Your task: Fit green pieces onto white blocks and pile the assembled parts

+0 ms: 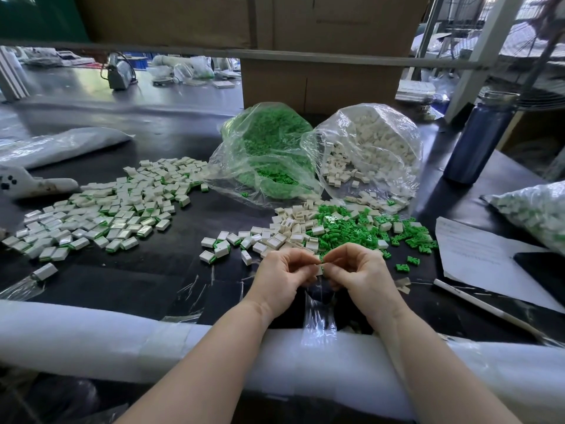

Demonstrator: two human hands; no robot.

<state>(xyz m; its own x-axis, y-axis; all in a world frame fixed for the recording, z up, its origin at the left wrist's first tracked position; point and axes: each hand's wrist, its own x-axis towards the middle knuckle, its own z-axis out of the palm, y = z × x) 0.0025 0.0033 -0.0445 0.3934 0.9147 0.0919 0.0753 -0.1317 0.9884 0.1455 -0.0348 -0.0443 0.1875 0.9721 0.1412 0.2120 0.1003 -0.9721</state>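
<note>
My left hand (282, 275) and my right hand (354, 270) meet above the table's near edge, fingers curled round one small white block (319, 269) with a green piece (321, 257) showing at its top. Most of the block is hidden by my fingers. Just beyond my hands lies a heap of loose white blocks (287, 228) and a heap of loose green pieces (360, 231). A wide pile of assembled parts (107, 209), white with green edges, spreads over the left of the dark table (153, 280).
Two open clear bags stand behind the heaps: one of green pieces (269, 148), one of white blocks (373, 148). A blue bottle (480, 139) stands at right, with paper (477, 258), a pen (477, 301) and a bag of assembled parts (538, 209). White foam padding (91, 341) lines the near edge.
</note>
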